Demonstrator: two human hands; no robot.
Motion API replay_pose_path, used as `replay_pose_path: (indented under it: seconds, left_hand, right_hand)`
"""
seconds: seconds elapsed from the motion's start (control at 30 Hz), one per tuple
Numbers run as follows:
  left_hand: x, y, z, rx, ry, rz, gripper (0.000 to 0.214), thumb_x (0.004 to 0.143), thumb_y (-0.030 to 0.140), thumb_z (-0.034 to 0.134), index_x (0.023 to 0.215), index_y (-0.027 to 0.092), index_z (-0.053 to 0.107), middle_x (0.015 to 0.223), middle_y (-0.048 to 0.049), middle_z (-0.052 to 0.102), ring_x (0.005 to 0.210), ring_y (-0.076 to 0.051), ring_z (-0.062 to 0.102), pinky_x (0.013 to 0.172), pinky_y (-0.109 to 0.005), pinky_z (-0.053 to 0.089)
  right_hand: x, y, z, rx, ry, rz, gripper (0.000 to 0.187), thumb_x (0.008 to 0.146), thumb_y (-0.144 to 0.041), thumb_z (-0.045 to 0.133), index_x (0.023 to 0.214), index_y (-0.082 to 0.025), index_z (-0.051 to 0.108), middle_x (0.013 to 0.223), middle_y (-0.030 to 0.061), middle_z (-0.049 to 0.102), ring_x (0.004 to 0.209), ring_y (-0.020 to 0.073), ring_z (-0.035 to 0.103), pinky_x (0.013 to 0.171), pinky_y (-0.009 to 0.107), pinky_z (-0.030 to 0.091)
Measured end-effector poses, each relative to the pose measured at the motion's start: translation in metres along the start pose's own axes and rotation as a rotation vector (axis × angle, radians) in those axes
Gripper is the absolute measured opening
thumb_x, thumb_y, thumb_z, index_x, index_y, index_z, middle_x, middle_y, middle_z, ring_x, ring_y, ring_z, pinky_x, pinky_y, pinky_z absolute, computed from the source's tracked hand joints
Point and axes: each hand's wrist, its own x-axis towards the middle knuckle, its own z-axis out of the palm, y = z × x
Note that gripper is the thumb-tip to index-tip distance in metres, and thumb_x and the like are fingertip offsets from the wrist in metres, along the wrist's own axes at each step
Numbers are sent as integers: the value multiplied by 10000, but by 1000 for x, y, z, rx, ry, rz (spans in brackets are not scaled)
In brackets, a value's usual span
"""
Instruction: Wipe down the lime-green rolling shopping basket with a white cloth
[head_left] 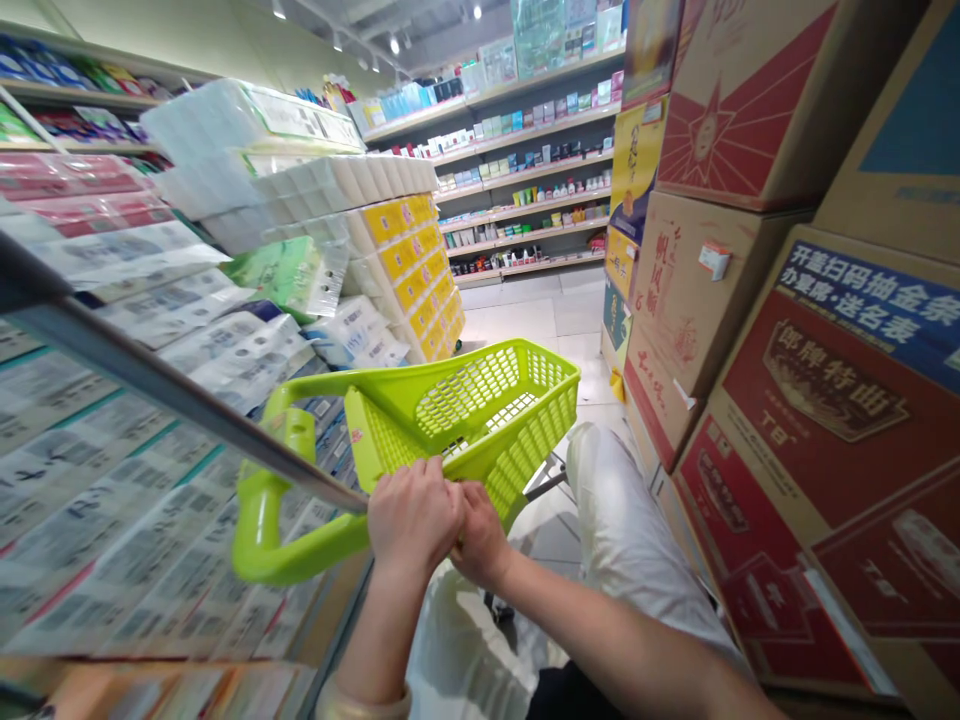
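Note:
My left hand point(416, 515) is closed around a grey metal pole point(255, 430) that slants up to the left edge, where a dark blurred part shows. Pressed against it, my right hand point(481, 535) is also closed, in line with the pole; the stretch inside its fingers is hidden. Both hands are close to the near rim of a lime-green plastic shopping cart point(495, 375). Its basket has perforated walls, and the cart's looped handle point(300, 560) extends left beneath the pole.
Stacked tissue packs point(165, 460) line the left side, with yellow-sided packs point(416, 280) farther on. Cardboard cartons point(840, 430) rise close on the right. Tiled floor point(517, 305) leads to product shelves point(525, 165) at the back. My legs in white trousers point(630, 510) flank the cart.

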Motion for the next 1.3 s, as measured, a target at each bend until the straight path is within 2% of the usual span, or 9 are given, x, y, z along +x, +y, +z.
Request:
replay_pose_path:
  seconds: [0.1, 0.3, 0.53, 0.63, 0.73, 0.8, 1.03, 1.17, 1.3]
  left_hand:
    - [-1, -2, 1, -3, 5, 6, 275, 814, 227, 392, 855, 172, 658, 792, -91, 689, 793, -267, 636, 711, -366, 386]
    - [-1, -4, 1, -1, 26, 8, 266, 820, 236, 391, 809, 179, 650, 752, -91, 683, 773, -271, 631, 685, -363, 365]
    - [-2, -3, 1, -10, 44, 2, 284, 822, 222, 383, 814, 166, 661, 745, -99, 671, 766, -275, 620, 689, -365, 357]
    - [-3, -1, -2, -13, 49, -5, 279, 812, 215, 392, 814, 159, 666, 747, -103, 671, 768, -278, 616, 691, -368, 357]
    - [-4, 0, -3, -5, 49, -15, 264, 810, 218, 403, 788, 165, 660, 735, -96, 666, 754, -274, 615, 681, -366, 360]
    - [-5, 0, -2, 6, 51, -16, 258, 814, 222, 404, 781, 172, 654, 732, -89, 664, 750, -271, 617, 677, -366, 360]
    - [-6, -2, -1, -3, 71, -5, 261, 825, 236, 405, 781, 171, 654, 738, -91, 676, 747, -260, 616, 675, -361, 346]
    - [-7, -3, 1, -2, 74, -14, 250, 806, 237, 417, 772, 176, 657, 729, -91, 667, 743, -257, 606, 678, -361, 351]
    - [-6, -3, 3, -3, 75, -30, 254, 803, 251, 419, 769, 178, 660, 714, -90, 661, 731, -254, 604, 675, -358, 355]
  right_hand:
    - [0, 7, -7, -49, -98, -72, 323, 786, -178, 536, 1107, -190, 569, 975, 84, 565, 937, 232, 501, 850, 376, 462]
    - [23, 16, -22, -143, 36, 117, 186, 779, -131, 540, 937, -198, 612, 981, 81, 549, 933, 220, 502, 845, 366, 462]
    - [-18, 32, -19, -228, -363, -175, 213, 731, -70, 549, 858, -228, 615, 922, 55, 611, 933, 218, 528, 840, 345, 464]
    - [-15, 30, -32, -116, -252, -94, 223, 685, -72, 521, 837, -224, 582, 902, 51, 597, 904, 212, 536, 816, 340, 472]
    - [13, 14, -50, -64, 43, 86, 222, 694, -107, 501, 885, -209, 550, 941, 74, 564, 921, 224, 529, 823, 362, 467]
    - [35, 2, -59, -65, 114, 87, 230, 744, -122, 484, 951, -203, 543, 1009, 91, 562, 989, 232, 526, 882, 382, 448]
    - [66, 21, -60, -201, -292, -242, 385, 818, -168, 496, 1199, -200, 543, 1186, 88, 581, 1135, 236, 469, 1008, 389, 347]
    - [67, 53, -77, -347, -247, -88, 350, 789, -128, 486, 1113, -193, 602, 1080, 90, 603, 1039, 244, 480, 967, 398, 343]
    - [70, 45, -79, -414, -201, 60, 286, 800, -136, 488, 1042, -202, 625, 1007, 85, 596, 998, 249, 465, 947, 396, 328]
